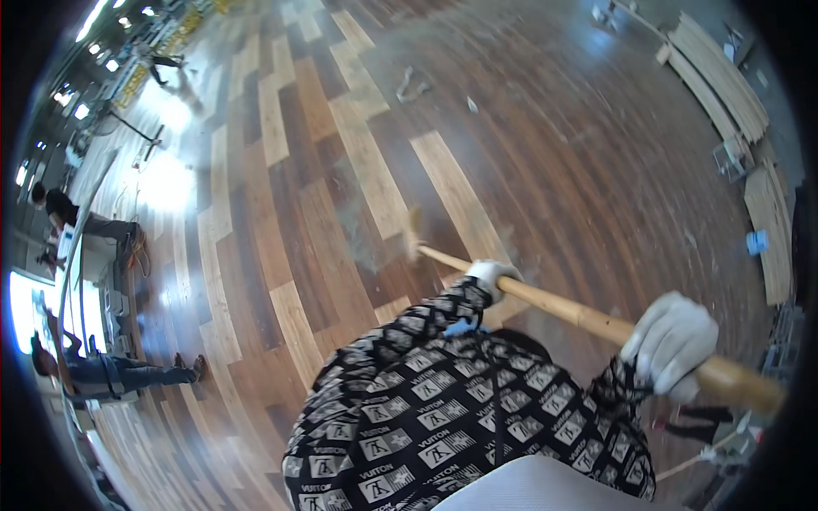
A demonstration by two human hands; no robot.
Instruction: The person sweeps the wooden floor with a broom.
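A long broom with a pale bamboo handle (562,305) slants across in front of me. Its narrow, straw-coloured head (415,232) is blurred and rests at or just above the wooden plank floor (294,196). My left hand (492,279), in a white glove, is closed around the lower part of the handle. Higher up, near the thick butt end, my right hand (673,345) grips the pole, also in a white glove. Greyish dust smears show on the planks around the broom head.
Stacked pale boards (711,85) lie at the far right, with more boards (767,230) nearer. A crumpled scrap (412,85) sits on the floor ahead. At left, one person (111,375) stands by a bench and another (60,209) is farther off. Dark cloth (694,423) lies at lower right.
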